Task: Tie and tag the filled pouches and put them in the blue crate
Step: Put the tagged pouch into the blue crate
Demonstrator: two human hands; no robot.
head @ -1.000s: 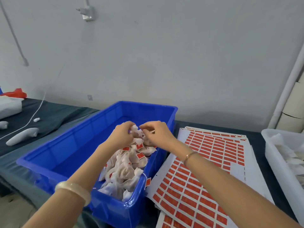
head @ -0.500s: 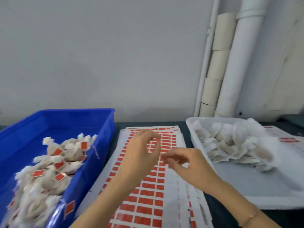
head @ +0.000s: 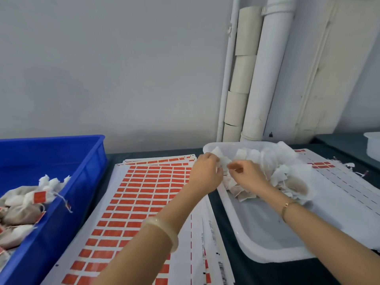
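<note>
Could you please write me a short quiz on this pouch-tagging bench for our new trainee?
1. True or false: both the left hand and right hand are at the white tray.
2. Which holds the tagged pouches? A) blue crate B) white tray C) neither
3. Fill in: the red label sheets lie between the blue crate and the white ____.
Key: 1 true; 2 A; 3 tray.

We note the left hand (head: 207,171) gripping a pouch (head: 219,156) at the far left corner of the tray (head: 257,249), with the right hand (head: 246,174) just beside. Right of the grip: heaped pouches (head: 283,167) in the tray. Left of it: tag sheets (head: 144,198), then the crate (head: 67,182) holding tagged pouches (head: 26,202).
</note>
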